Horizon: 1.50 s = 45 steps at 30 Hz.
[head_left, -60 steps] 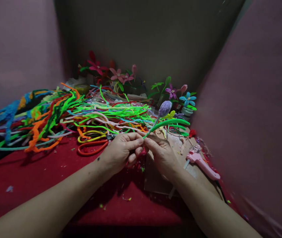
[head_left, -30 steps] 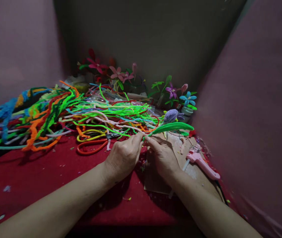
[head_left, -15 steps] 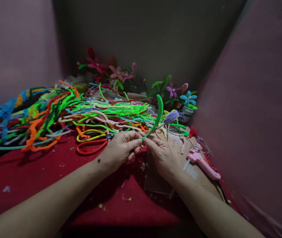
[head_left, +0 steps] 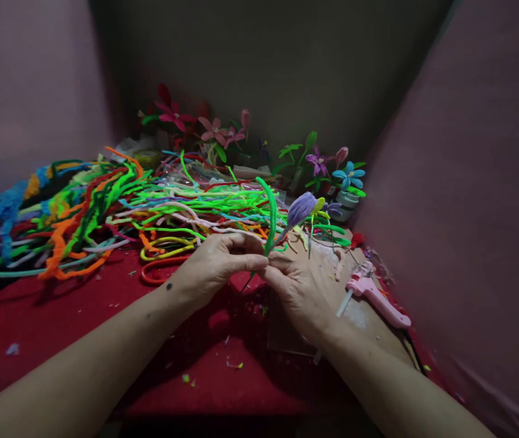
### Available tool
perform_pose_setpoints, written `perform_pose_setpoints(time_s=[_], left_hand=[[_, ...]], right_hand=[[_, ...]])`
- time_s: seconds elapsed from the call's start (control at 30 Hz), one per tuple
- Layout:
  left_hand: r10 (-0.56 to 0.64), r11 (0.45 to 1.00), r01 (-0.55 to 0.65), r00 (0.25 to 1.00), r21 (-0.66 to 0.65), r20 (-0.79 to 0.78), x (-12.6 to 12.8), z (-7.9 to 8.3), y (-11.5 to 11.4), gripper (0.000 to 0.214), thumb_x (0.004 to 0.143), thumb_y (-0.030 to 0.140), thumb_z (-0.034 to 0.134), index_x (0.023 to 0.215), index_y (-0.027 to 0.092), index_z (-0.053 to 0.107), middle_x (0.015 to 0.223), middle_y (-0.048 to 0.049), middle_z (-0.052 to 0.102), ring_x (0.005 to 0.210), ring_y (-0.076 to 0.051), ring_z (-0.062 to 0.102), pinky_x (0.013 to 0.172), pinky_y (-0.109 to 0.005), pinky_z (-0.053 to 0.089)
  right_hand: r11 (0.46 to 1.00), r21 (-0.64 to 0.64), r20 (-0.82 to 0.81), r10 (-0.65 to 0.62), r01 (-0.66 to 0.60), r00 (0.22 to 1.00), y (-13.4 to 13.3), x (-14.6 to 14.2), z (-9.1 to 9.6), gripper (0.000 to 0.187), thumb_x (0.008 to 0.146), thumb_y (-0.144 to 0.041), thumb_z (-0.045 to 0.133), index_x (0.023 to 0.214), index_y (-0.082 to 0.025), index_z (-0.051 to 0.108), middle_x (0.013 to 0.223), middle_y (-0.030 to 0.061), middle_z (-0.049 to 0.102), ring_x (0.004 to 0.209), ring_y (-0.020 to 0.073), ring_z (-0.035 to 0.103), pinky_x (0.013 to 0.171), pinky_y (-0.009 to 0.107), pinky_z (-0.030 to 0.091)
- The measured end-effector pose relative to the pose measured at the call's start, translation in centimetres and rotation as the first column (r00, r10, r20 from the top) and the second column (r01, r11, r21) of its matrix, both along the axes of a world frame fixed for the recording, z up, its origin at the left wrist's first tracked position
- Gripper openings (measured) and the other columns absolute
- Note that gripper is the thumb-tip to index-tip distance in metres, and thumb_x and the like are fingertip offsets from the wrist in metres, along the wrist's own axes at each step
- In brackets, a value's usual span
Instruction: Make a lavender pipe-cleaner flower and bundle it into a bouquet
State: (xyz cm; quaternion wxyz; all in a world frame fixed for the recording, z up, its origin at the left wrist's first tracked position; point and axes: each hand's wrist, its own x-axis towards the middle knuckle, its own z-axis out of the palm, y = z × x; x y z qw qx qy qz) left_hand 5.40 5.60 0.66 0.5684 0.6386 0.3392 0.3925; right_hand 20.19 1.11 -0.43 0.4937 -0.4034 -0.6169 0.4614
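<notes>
Both my hands meet above the red cloth, fingertips pinched together. My left hand [head_left: 211, 267] grips the lower end of a curved green pipe-cleaner leaf [head_left: 272, 213], which stands upright and bends left at its tip. My right hand [head_left: 302, 298] is closed around the stem of a purple pipe-cleaner flower bud [head_left: 302, 208], which leans up and to the right just beside the leaf. A thin dark stem end [head_left: 247, 281] pokes out below the fingers. Where leaf and stem meet is hidden by my fingertips.
A heap of coloured pipe cleaners [head_left: 204, 204] spreads behind and left. Scissors with red and yellow handles [head_left: 164, 271] lie by my left wrist. A pink glue gun [head_left: 378, 298] rests on cardboard [head_left: 286, 340] at right. Finished flowers [head_left: 349, 175] stand at the back.
The green leaf has shifted left and turned more upright. The purple bud has moved left and down with it. The stem end now shows below my fingers.
</notes>
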Motion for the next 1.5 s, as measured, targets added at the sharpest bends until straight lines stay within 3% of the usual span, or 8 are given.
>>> perform_pose_setpoints(time_s=[0.13,0.27,0.63,0.77,0.93,1.1,1.27,1.5], left_hand=[[-0.002,0.995,0.005,1.000,-0.098,0.030,0.3,-0.1,-0.4,0.010,0.064,0.020,0.071,0.068,0.015,0.063,0.064,0.0026,0.058,0.063,-0.011,0.052,0.063,-0.022,0.041],[0.020,0.997,-0.018,0.999,-0.075,0.028,0.2,0.4,-0.8,0.012,0.064,0.023,0.071,0.065,0.014,0.063,0.064,0.0028,0.058,0.063,-0.010,0.052,0.064,-0.022,0.041],[-0.217,0.965,0.221,0.975,-0.139,0.047,-0.6,0.1,-0.4,0.024,0.074,0.032,0.060,0.058,0.014,0.055,0.053,0.0021,0.049,0.049,-0.009,0.044,0.052,-0.022,0.036],[-0.176,0.983,0.178,0.983,-0.051,0.058,-0.6,0.4,-0.4,0.020,0.074,0.030,0.060,0.062,0.014,0.057,0.059,0.0025,0.050,0.055,-0.009,0.043,0.056,-0.022,0.036],[-0.098,0.993,0.101,0.994,-0.063,0.055,-0.4,0.1,-0.1,0.015,0.065,0.023,0.067,0.061,0.015,0.056,0.058,0.0038,0.050,0.056,-0.009,0.045,0.057,-0.022,0.036],[-0.072,0.997,0.072,0.997,0.024,0.007,-0.2,0.3,-0.1,0.011,0.068,0.020,0.061,0.059,0.014,0.057,0.058,0.0032,0.049,0.056,-0.008,0.043,0.056,-0.021,0.035],[-0.113,0.993,0.113,0.994,-0.017,0.007,-0.4,0.7,-0.4,0.024,0.075,0.026,0.056,0.055,0.015,0.053,0.053,0.0022,0.048,0.051,-0.009,0.041,0.053,-0.022,0.035],[-0.281,0.938,0.309,0.943,-0.158,0.180,-0.4,0.3,-0.6,0.028,0.078,0.032,0.056,0.056,0.015,0.053,0.054,0.0000,0.051,0.051,-0.010,0.047,0.057,-0.026,0.042]], right_hand=[[0.998,-0.054,0.031,-0.028,0.029,0.999,-0.1,-0.2,-0.5,0.022,0.078,-0.022,0.054,0.061,-0.018,0.066,0.074,0.0005,0.058,0.080,0.0148,0.051,0.078,0.027,0.039],[0.986,-0.165,-0.051,-0.001,-0.007,0.999,-0.1,-0.4,-0.8,0.016,0.079,-0.024,0.054,0.078,-0.020,0.070,0.068,-0.0020,0.055,0.064,0.0113,0.046,0.069,0.026,0.039],[0.948,-0.214,-0.039,0.234,-0.237,0.971,0.3,0.4,-1.4,0.025,0.083,-0.037,0.055,0.084,-0.019,0.072,0.068,0.0000,0.059,0.064,0.0121,0.046,0.065,0.026,0.037],[0.972,-0.155,-0.066,0.166,-0.175,0.984,0.3,0.1,-1.4,0.023,0.084,-0.036,0.054,0.088,-0.022,0.071,0.077,-0.0004,0.062,0.070,0.0126,0.050,0.071,0.026,0.038],[0.990,-0.137,0.053,0.049,-0.041,0.997,0.1,-0.3,-0.5,0.025,0.083,-0.036,0.052,0.091,-0.019,0.069,0.065,-0.0027,0.052,0.061,0.0113,0.042,0.064,0.026,0.036],[0.992,-0.124,0.110,0.050,-0.036,0.993,0.0,-0.2,-0.1,0.023,0.082,-0.033,0.052,0.080,-0.018,0.069,0.065,-0.0025,0.049,0.062,0.0108,0.040,0.063,0.025,0.034],[0.977,-0.131,0.021,0.171,-0.167,0.985,0.6,0.4,-1.5,0.021,0.082,-0.029,0.049,0.079,-0.021,0.067,0.068,-0.0011,0.053,0.062,0.0121,0.042,0.061,0.025,0.035],[0.930,-0.229,-0.163,0.253,-0.286,0.954,0.9,0.5,-1.7,0.026,0.082,-0.035,0.051,0.083,-0.018,0.070,0.074,0.0036,0.064,0.066,0.0148,0.054,0.063,0.027,0.041]])
